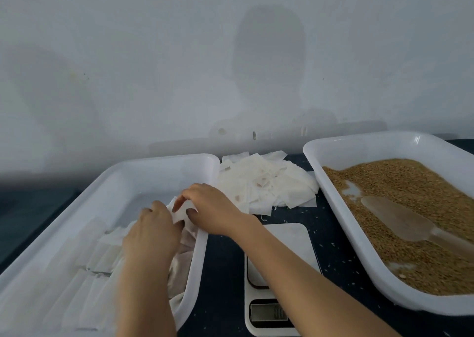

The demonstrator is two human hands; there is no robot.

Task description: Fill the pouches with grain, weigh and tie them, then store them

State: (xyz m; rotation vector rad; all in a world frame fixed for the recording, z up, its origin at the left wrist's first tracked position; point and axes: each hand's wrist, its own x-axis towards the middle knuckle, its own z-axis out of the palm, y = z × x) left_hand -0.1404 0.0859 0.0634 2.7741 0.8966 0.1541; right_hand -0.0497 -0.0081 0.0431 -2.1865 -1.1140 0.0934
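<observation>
Gripping a pouch point(179, 212), both hands: left hand point(151, 230); right hand point(213, 208).

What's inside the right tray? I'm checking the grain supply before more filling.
The right tray holds brown grain with a translucent scoop lying on it. Bare patches of floor show; the scoop handle's end is out of frame.

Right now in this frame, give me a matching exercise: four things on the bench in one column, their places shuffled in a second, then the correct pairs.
Things:
1. scoop
2. scale
3. pile of empty pouches
4. both hands, left hand and right hand

Places:
A. on the dark table, between the two trays, nearest the camera
B. lying on the grain in the right tray
C. over the left tray, on a white pouch
D. at the back, by the wall, between the trays

Pairs: 1-B, 2-A, 3-D, 4-C
</observation>
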